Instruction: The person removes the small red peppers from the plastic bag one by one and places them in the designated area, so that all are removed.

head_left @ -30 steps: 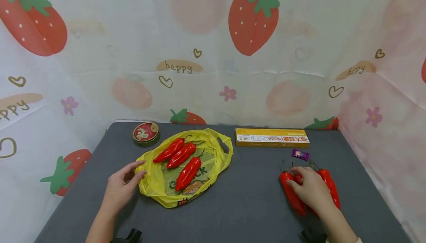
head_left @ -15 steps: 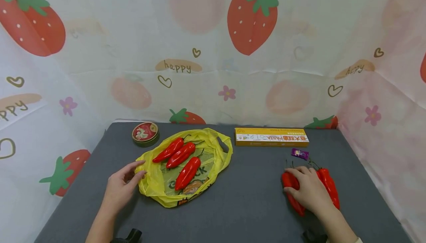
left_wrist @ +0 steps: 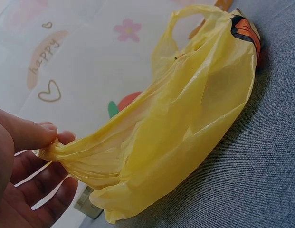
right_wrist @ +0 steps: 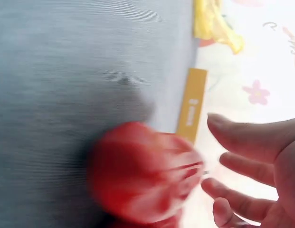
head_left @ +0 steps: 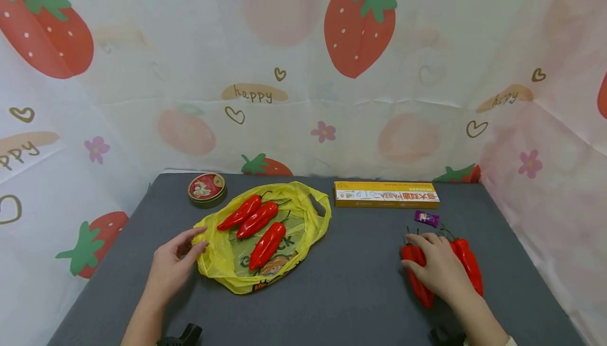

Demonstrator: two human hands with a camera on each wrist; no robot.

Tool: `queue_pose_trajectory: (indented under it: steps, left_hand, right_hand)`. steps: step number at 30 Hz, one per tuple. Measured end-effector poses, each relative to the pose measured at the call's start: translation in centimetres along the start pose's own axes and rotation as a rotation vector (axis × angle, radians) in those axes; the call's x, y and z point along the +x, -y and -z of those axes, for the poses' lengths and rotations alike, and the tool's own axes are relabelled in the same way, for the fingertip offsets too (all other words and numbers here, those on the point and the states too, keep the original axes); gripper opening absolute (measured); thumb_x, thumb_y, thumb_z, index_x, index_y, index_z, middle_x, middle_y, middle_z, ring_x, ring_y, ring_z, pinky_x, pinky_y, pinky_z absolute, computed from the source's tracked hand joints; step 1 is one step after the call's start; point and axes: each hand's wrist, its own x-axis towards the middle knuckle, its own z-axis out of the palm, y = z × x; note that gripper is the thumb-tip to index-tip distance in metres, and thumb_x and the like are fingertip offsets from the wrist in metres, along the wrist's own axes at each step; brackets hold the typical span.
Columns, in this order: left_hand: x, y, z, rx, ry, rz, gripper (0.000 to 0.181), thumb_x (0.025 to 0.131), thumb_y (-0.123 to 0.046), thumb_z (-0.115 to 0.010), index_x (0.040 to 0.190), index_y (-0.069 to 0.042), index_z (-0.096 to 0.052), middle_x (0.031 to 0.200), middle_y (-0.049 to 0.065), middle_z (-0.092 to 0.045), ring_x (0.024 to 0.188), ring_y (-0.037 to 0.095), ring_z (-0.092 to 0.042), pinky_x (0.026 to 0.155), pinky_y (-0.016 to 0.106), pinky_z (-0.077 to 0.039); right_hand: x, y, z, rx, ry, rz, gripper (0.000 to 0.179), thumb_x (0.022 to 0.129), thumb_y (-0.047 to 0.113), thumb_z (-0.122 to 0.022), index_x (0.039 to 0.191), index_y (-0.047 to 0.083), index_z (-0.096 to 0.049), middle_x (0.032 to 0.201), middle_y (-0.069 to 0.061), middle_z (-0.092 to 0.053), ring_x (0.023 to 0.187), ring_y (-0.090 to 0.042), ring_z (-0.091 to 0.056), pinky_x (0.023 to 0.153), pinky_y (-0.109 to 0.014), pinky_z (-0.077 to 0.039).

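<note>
My left hand (head_left: 173, 269) pinches the left edge of a yellow plastic bag (head_left: 213, 269) between thumb and fingers; the left wrist view shows the gathered plastic in that pinch. Three glossy red chili peppers (head_left: 267, 246) lie in the bag's wide mouth. Over on the right, more red chili peppers (head_left: 469, 267) lie side by side, partly covered by my right hand (head_left: 441, 267). In the right wrist view, the thumb and fingers of that hand are spread apart, fingertips close to the stem end of a blurred pepper (right_wrist: 137, 173).
A yellow pasta box (head_left: 386, 201) lies at the table's back edge, a small purple packet (head_left: 427, 218) in front of it. At the back left stands a round red-topped tin (head_left: 207, 190). A strawberry-print cloth (head_left: 303, 140) hangs behind the grey table (head_left: 351, 293).
My right hand has shifted slightly left, its thumb now over the left pepper of the group, and that pepper has moved a little. The left hand and the bag have stayed put.
</note>
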Motion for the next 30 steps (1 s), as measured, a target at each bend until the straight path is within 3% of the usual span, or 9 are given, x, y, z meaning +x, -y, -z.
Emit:
queue_pose_trajectory:
  steps: [4, 10, 20, 30]
  left_hand:
    - [0.0, 0.0, 0.2, 0.001, 0.007, 0.019, 0.037, 0.100, -0.031, -0.065, 0.131, -0.013, -0.066, 0.100, 0.006, -0.074, 0.083, 0.008, -0.062, 0.070, 0.018, -0.052]
    - [0.0, 0.0, 0.3, -0.011, 0.001, 0.020, 0.036, 0.100, -0.030, -0.065, 0.132, -0.012, -0.066, 0.101, 0.007, -0.075, 0.083, 0.007, -0.064, 0.071, 0.017, -0.052]
    - [0.1, -0.2, 0.3, 0.001, 0.002, 0.023, 0.037, 0.099, -0.032, -0.065, 0.132, -0.013, -0.066, 0.101, 0.006, -0.075, 0.084, 0.007, -0.064, 0.071, 0.017, -0.052]
    - [0.0, 0.1, 0.2, -0.013, 0.015, 0.025, 0.037, 0.099, -0.034, -0.065, 0.131, -0.015, -0.066, 0.101, 0.005, -0.074, 0.085, 0.009, -0.062, 0.071, 0.019, -0.052]
  right_hand:
    - [0.9, 1.0, 0.7, 0.061, -0.032, 0.028, 0.056, 0.084, 0.027, -0.083, 0.133, 0.009, -0.064, 0.127, -0.020, -0.062, 0.113, -0.040, -0.055, 0.091, -0.061, -0.050]
    - [2.4, 3.0, 1.3, 0.160, -0.053, 0.062, 0.051, 0.088, 0.027, -0.079, 0.135, 0.011, -0.063, 0.122, -0.014, -0.066, 0.100, -0.030, -0.062, 0.080, -0.048, -0.054]
    - [4.1, 6.1, 1.0, 0.266, -0.092, 0.121, 0.048, 0.090, 0.023, -0.078, 0.133, 0.009, -0.063, 0.123, -0.013, -0.068, 0.103, -0.030, -0.065, 0.087, -0.052, -0.055]
    - [5.5, 8.7, -0.4, 0.325, -0.063, 0.140, 0.043, 0.090, 0.022, -0.078, 0.129, 0.009, -0.065, 0.121, -0.010, -0.068, 0.103, -0.028, -0.065, 0.086, -0.049, -0.055]
